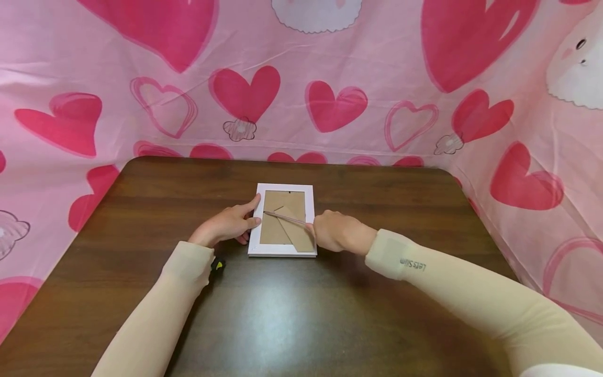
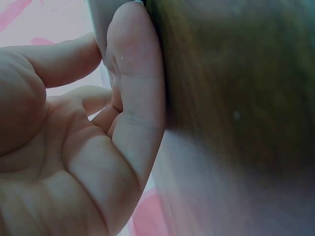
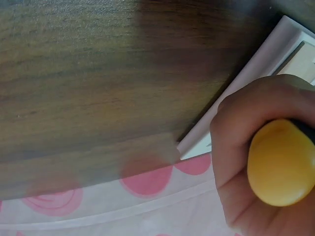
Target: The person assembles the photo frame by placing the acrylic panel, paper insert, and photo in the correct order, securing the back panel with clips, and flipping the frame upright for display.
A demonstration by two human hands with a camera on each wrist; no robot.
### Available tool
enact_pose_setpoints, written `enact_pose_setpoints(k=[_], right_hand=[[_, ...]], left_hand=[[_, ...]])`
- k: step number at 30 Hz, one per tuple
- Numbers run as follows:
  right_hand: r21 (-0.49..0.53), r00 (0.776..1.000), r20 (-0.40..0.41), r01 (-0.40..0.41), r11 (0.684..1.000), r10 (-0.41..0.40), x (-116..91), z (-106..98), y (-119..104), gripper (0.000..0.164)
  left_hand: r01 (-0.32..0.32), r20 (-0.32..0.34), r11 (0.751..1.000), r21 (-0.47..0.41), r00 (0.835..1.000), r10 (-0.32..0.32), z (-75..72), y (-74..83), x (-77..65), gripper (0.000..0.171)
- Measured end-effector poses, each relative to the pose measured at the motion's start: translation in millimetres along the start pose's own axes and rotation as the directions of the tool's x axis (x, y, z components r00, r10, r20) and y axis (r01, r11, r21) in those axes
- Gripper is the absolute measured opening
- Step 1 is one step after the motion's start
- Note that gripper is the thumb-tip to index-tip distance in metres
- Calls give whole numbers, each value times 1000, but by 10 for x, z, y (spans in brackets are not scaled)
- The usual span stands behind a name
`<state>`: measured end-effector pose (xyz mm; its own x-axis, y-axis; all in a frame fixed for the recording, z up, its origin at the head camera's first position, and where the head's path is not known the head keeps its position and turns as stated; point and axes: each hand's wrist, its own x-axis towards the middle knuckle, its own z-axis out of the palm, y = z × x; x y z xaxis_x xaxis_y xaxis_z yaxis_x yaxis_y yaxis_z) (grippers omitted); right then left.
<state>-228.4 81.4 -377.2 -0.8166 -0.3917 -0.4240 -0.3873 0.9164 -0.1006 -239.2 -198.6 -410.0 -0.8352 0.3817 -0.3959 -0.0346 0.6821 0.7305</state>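
Observation:
A white picture frame lies with its back up on the table, showing a brown backing board and a slanting stand leg. At its left border, my left hand grips the frame edge. The little-finger side of that hand rests low along the tabletop in the left wrist view. My right hand holds a screwdriver by its handle, whose rounded yellow end shows in the right wrist view. Its thin metal shaft crosses the board, the tip right at the inner left edge of the border.
The dark wooden table extends around the frame. A small black-and-yellow item shows beside the left wrist. Pink cloth with hearts hangs behind the table and along both sides.

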Motion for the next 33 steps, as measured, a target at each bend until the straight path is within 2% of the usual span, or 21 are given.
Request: enact_pose_setpoints(k=[8, 14, 20, 27, 33], right_hand=[[-39, 999, -31, -22, 999, 21, -6, -15, -52, 54], [-30, 999, -27, -35, 999, 34, -10, 6, -81, 54], [-17, 998, -60, -23, 1000, 22, -30, 46, -65, 57], [-75, 986, -151, 65, 995, -76, -74, 62, 96, 55], [-41, 983, -171, 64, 997, -70, -230, -60, 280, 53]], left_hand=[[-10, -5, 1000, 15, 1000, 10, -22, -8, -19, 78], [6, -4, 1000, 17, 1000, -5, -25, -17, -40, 80], [0, -13, 1000, 3, 1000, 0, 5, -37, -20, 78], [-2, -14, 1000, 11, 1000, 2, 34, -23, -22, 78], [4, -19, 1000, 13, 1000, -4, 30, 5, -14, 78]])
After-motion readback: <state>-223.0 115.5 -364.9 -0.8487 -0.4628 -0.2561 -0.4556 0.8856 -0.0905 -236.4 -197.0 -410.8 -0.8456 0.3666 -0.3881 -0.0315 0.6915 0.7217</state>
